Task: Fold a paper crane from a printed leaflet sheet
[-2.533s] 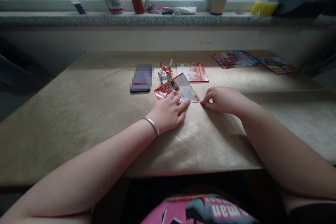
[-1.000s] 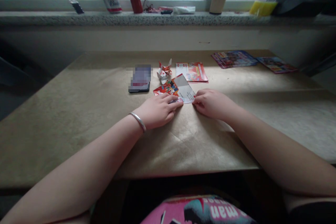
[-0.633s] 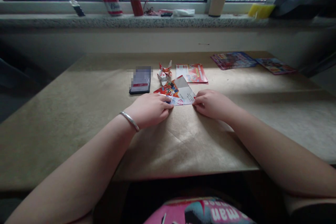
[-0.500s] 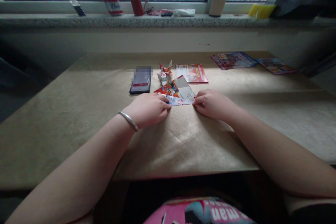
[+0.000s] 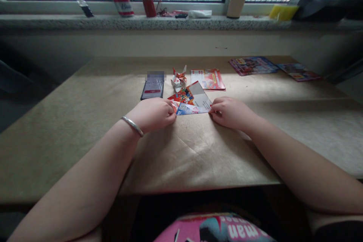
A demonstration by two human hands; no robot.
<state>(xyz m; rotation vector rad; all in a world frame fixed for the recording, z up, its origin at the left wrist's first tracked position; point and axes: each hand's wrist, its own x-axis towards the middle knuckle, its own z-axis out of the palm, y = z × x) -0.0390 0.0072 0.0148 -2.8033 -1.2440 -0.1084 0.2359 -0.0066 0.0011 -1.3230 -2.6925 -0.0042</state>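
Observation:
A folded sheet of printed paper [image 5: 200, 98] lies flat on the table between my hands, its peak pointing toward the window. Along its near edge runs a narrow folded strip in blue and white with a QR code. My left hand [image 5: 159, 112] is closed at the left corner of the paper, fingertips pressed to it. At the right corner my right hand [image 5: 228, 110] pinches the edge between thumb and fingers. Just behind the paper stands a folded paper figure [image 5: 179, 78] in red and white. A silver bangle [image 5: 132, 126] circles my left wrist.
Left of the figure lies a phone [image 5: 153, 87]. A red leaflet stack [image 5: 210, 79] sits behind the paper; more leaflets [image 5: 253, 65] lie at the back right of the table [image 5: 70, 128]. A red can [image 5: 121, 0] and a red lighter-like object [image 5: 149, 5] stand on the windowsill.
My left hand has slid left along the paper's near edge to its corner, uncovering the strip and QR code. My right hand has stayed at the right corner.

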